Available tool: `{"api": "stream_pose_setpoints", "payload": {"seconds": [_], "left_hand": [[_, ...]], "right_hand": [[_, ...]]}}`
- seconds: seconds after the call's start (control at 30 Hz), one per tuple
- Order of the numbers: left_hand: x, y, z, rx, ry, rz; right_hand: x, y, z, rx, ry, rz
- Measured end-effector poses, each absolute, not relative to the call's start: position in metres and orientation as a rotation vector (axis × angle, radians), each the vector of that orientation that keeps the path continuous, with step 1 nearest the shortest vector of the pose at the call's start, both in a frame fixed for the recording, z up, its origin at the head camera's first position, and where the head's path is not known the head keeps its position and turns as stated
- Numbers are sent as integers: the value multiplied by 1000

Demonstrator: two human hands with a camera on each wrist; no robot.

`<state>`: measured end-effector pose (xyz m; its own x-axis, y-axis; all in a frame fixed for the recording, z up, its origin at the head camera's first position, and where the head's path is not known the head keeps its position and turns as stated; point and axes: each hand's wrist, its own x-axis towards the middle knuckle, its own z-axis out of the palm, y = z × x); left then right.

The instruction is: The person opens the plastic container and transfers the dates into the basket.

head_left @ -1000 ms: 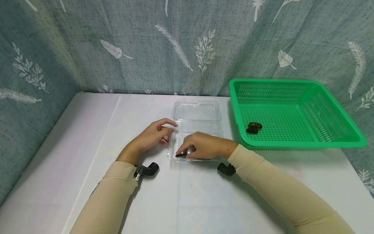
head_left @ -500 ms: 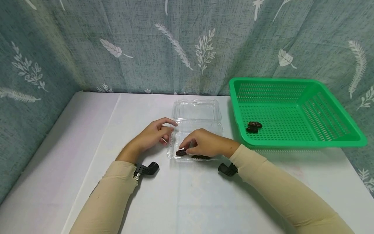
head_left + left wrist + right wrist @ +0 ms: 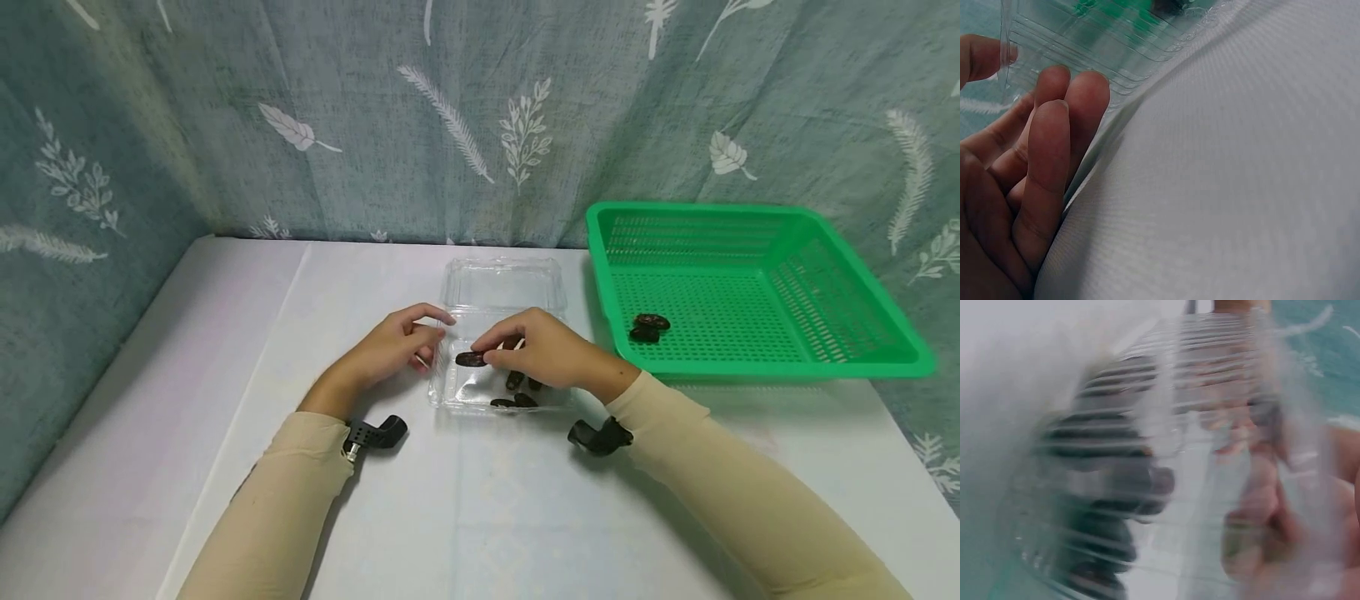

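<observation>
A clear plastic clamshell box (image 3: 450,387) lies with its lid folded back on the table's middle. My right hand (image 3: 551,350) is over its base, pinching a dark brown date (image 3: 470,359) between thumb and fingers. Several more dates (image 3: 514,380) lie in the base under and in front of that hand; the blurred right wrist view shows these dates (image 3: 1100,440) through the ribbed wall. My left hand (image 3: 393,342) rests at the box's left side, index fingertip at the rim. In the left wrist view its fingers (image 3: 1049,144) are loosely extended beside the plastic wall.
To the right stands a green plastic basket (image 3: 750,368) with a few dates (image 3: 651,322) in its near left corner. A white cloth (image 3: 495,517) covers the table. A leaf-patterned curtain (image 3: 360,125) hangs along the back and left.
My right hand has moved back and slightly right from the box's front left, bringing the pinched date along. Dates at the front of the base now show. The left hand stays put.
</observation>
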<state>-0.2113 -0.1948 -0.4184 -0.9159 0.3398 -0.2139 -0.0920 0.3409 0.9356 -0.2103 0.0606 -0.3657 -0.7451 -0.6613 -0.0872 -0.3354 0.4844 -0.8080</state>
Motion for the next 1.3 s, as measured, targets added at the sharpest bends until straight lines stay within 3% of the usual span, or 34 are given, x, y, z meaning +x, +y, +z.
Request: {"api": "stream_pose_setpoints", "payload": {"seconds": [0.33,0.67,1.3], "left_hand": [[-211,-194,-422,206,2229,1602],[-212,-196,-423,230,2262,1583],[-214,-194,-423,236,2256,1589]], "right_hand": [[-202,86,-331,-546,2373,-1555],[-218,130,-314,-379,2219,-1942],[-236,226,-315,-64,2640,-1328]]}}
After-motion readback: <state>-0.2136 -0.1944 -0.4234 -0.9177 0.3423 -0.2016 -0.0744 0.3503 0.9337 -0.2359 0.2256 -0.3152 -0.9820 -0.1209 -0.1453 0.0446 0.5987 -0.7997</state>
